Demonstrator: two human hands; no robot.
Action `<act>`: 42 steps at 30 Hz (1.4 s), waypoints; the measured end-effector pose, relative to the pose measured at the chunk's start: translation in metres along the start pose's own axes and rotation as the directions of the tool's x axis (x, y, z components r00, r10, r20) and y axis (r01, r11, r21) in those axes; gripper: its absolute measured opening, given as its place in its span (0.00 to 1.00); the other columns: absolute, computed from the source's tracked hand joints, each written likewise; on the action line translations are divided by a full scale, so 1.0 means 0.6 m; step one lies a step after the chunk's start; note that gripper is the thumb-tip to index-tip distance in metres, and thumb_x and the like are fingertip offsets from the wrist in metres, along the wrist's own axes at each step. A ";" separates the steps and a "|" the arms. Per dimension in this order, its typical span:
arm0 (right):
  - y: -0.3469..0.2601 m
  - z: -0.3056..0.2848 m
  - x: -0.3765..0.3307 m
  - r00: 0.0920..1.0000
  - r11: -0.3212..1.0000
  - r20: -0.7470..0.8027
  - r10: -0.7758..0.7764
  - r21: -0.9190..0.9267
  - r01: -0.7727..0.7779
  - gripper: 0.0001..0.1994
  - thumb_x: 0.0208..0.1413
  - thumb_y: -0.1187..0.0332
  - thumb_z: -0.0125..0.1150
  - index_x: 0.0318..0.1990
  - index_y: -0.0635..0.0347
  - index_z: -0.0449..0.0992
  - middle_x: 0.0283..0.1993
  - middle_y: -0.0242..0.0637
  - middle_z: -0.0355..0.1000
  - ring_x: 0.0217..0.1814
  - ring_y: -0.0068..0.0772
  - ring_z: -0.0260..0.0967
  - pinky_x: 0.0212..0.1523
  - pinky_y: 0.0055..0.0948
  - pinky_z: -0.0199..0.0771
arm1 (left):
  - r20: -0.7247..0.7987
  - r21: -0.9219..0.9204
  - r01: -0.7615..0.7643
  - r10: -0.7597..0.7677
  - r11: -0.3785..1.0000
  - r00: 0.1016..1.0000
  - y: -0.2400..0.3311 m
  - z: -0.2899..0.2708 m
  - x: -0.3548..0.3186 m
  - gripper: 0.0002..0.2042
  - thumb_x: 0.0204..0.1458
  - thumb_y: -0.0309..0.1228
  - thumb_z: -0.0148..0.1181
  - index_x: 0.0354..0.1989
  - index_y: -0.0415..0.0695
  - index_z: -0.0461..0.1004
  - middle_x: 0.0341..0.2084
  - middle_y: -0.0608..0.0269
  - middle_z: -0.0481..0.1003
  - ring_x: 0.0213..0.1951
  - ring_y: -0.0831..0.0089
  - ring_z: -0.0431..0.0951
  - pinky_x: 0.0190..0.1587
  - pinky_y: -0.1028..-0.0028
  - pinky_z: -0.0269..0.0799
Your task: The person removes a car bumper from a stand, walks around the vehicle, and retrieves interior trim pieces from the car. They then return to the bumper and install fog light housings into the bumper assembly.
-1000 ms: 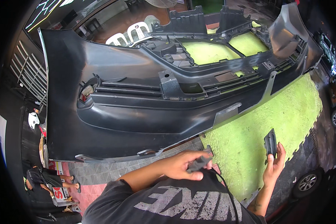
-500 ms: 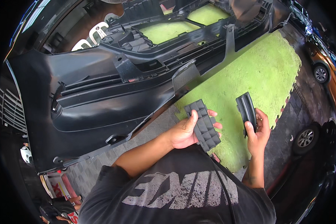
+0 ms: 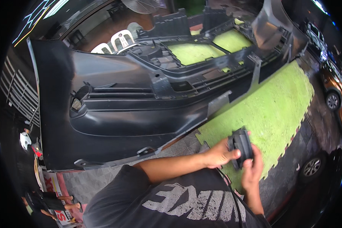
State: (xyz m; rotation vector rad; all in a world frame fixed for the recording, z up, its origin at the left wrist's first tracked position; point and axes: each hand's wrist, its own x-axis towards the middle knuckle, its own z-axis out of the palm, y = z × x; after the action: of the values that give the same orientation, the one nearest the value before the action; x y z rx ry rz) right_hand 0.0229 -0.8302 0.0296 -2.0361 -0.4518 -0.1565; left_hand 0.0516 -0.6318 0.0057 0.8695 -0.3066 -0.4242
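My left fingers (image 3: 235,154) are clamped on the left side of the dark plastic pieces (image 3: 245,143), apparently two, overlapping so closely that I cannot tell their boundary. My right fingers (image 3: 257,156) are clamped on the right side. This opposed grip probably steadies them. They are in the air before my chest, above the near end of the green mat (image 3: 279,108). The black bumper (image 3: 140,121) lies partly over that mat, presumably for protection.

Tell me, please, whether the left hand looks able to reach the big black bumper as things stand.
Probably yes: nothing visible blocks the left hand from the black bumper, though that hand holds dark parts.
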 end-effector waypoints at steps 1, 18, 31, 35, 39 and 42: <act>-0.012 0.014 -0.001 1.000 0.999 0.012 0.029 0.041 -0.029 0.41 0.62 0.46 0.63 0.71 0.69 0.57 0.65 0.51 0.66 0.67 0.46 0.65 0.69 0.42 0.60 | -0.059 0.062 -0.004 0.008 0.998 0.998 0.008 0.015 -0.003 0.57 0.44 0.61 0.73 0.77 0.43 0.50 0.64 0.60 0.67 0.65 0.68 0.68 0.69 0.65 0.64; -0.001 0.033 -0.006 0.987 0.985 0.143 0.077 0.145 -0.098 0.40 0.58 0.70 0.69 0.74 0.66 0.51 0.68 0.48 0.62 0.70 0.40 0.60 0.72 0.39 0.56 | -0.087 0.007 0.087 -0.086 0.996 0.992 -0.006 0.016 -0.013 0.41 0.50 0.31 0.78 0.71 0.42 0.59 0.58 0.61 0.70 0.63 0.69 0.68 0.66 0.68 0.66; 0.202 -0.120 0.159 0.971 0.867 -0.236 -0.020 -0.488 -0.101 0.36 0.61 0.71 0.64 0.74 0.62 0.55 0.71 0.62 0.62 0.71 0.59 0.64 0.69 0.48 0.62 | 0.004 0.284 0.146 -0.154 0.948 0.988 0.026 -0.006 -0.056 0.35 0.52 0.30 0.75 0.67 0.43 0.63 0.57 0.52 0.68 0.56 0.64 0.75 0.54 0.68 0.77; 0.247 -0.119 0.211 0.997 0.791 -0.060 0.040 -0.608 -0.068 0.38 0.58 0.72 0.65 0.75 0.60 0.55 0.68 0.61 0.64 0.69 0.64 0.63 0.69 0.48 0.62 | -0.021 0.282 0.228 -0.232 0.932 0.973 0.040 -0.019 -0.125 0.29 0.57 0.31 0.71 0.65 0.41 0.66 0.53 0.56 0.72 0.52 0.71 0.78 0.53 0.72 0.77; 0.248 -0.141 0.221 0.996 0.833 -0.012 0.085 -0.548 -0.077 0.42 0.53 0.72 0.69 0.75 0.58 0.55 0.70 0.60 0.62 0.71 0.64 0.60 0.71 0.50 0.60 | -0.236 0.328 0.253 -0.180 0.910 0.955 0.034 -0.045 -0.220 0.26 0.62 0.34 0.67 0.66 0.42 0.67 0.55 0.56 0.73 0.51 0.74 0.77 0.57 0.73 0.75; 0.236 -0.134 0.208 0.995 0.802 -0.060 0.074 -0.590 -0.095 0.46 0.50 0.72 0.72 0.77 0.52 0.54 0.73 0.58 0.59 0.74 0.62 0.57 0.72 0.51 0.59 | -0.405 0.269 0.298 -0.173 0.916 0.898 0.031 -0.059 -0.299 0.25 0.62 0.37 0.66 0.65 0.41 0.69 0.54 0.56 0.74 0.51 0.75 0.77 0.56 0.73 0.74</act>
State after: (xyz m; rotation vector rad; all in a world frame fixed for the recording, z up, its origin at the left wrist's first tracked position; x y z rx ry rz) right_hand 0.1980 -0.9296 -0.0104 -2.6645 -0.3076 -0.3084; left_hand -0.0860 -0.5122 -0.0170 1.2996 0.0920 -0.4312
